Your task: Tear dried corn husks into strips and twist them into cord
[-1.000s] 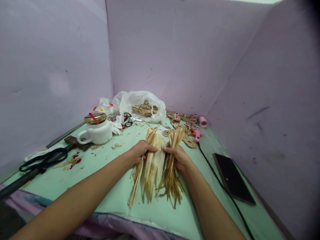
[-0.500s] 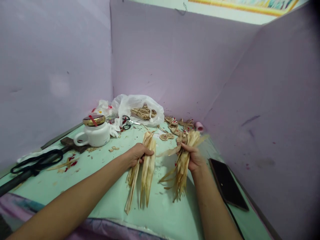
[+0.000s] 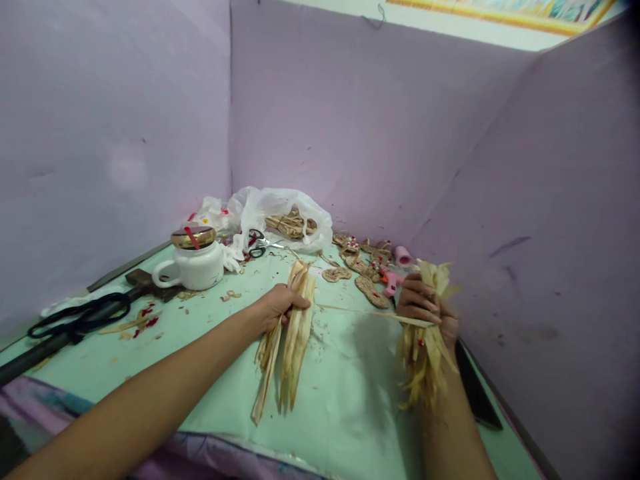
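Tan husk bundles (image 3: pixel 299 340), one each in left fingers (image 3: pixel 299 301), right fingers (image 3: pixel 418 300).

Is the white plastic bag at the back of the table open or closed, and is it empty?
Open, not empty: the white plastic bag has its mouth gaping, and dry straw-coloured strips show inside.

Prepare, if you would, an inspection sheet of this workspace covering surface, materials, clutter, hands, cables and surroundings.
Surface: pale green table, littered with scraps.
Materials: loose husks and a bunch of husks, both in hand.
Clutter: white mug, hammer, scissors, pink glue gun, partly hidden phone.
Left hand: holds the loose husks.
Right hand: curled around the bunch, above the table.
Cables: none clearly seen; black loops beside the hammer may be cord.
Surroundings: lilac walls; framed picture, top right.
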Demonstrator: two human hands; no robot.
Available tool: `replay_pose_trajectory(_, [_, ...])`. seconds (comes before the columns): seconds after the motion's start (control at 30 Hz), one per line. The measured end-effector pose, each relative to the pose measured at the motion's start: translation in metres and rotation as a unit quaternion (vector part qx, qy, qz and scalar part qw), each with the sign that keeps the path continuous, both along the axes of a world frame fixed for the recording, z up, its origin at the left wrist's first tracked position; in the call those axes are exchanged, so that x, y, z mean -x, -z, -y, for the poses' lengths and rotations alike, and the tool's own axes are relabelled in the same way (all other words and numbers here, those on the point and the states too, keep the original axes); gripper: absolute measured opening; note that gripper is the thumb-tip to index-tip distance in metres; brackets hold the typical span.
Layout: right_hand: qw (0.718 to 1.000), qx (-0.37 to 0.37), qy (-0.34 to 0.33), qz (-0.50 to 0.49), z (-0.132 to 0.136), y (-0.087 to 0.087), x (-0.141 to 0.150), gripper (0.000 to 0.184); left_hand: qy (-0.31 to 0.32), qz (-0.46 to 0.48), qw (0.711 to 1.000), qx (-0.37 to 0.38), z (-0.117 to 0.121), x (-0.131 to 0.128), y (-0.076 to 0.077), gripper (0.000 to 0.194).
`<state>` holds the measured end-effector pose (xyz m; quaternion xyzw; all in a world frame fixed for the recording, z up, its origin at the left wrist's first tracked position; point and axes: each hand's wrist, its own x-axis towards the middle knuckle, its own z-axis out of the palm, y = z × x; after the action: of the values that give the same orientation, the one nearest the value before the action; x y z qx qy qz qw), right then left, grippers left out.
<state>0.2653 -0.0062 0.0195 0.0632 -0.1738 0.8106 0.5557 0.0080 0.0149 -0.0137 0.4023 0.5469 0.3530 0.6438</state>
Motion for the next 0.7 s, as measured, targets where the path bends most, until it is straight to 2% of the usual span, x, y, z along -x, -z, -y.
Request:
replay_pose_trajectory(0.17, [1.000, -0.006, -0.003, -0.022, 0.001, -0.001, -0.002, 0.030, 0.002, -0.008, 1.000, 0.003, -0.001, 0.000, 0.001, 0.013])
replay_pose_trajectory(0.23, [1.000, 0.007, 0.005, 0.015, -0.003, 0.002, 0.003, 0.036, 0.006, -0.003, 1.000, 0.005, -0.001, 0.000, 0.001, 0.012])
replay_pose_trajectory(0.3, [0.994, 0.041, 0.001, 0.104, -0.010, 0.008, 0.014, 0.043, 0.012, 0.003, 1.000, 0.006, -0.001, 0.001, 0.002, 0.013])
replay_pose_trajectory(0.33, [0.983, 0.069, -0.004, 0.168, -0.014, 0.012, 0.022, 0.043, 0.017, 0.008, 1.000, 0.003, -0.001, 0.001, 0.003, 0.014])
replay_pose_trajectory(0.4, [0.936, 0.146, -0.007, 0.319, -0.019, 0.022, 0.043, 0.032, 0.028, 0.022, 0.999, -0.005, 0.000, 0.001, 0.004, 0.017])
replay_pose_trajectory(0.5, [0.867, 0.205, 0.053, 0.452, -0.017, 0.034, 0.079, 0.016, 0.043, 0.041, 0.998, -0.013, 0.002, 0.000, 0.004, 0.020])
replay_pose_trajectory(0.57, [0.852, 0.181, 0.057, 0.489, -0.010, 0.036, 0.097, 0.013, 0.056, 0.048, 0.997, -0.016, 0.004, 0.000, 0.003, 0.024])
replay_pose_trajectory(0.7, [0.846, 0.122, 0.062, 0.516, 0.004, 0.034, 0.111, 0.018, 0.053, 0.037, 0.998, -0.026, 0.008, -0.002, -0.002, 0.020])
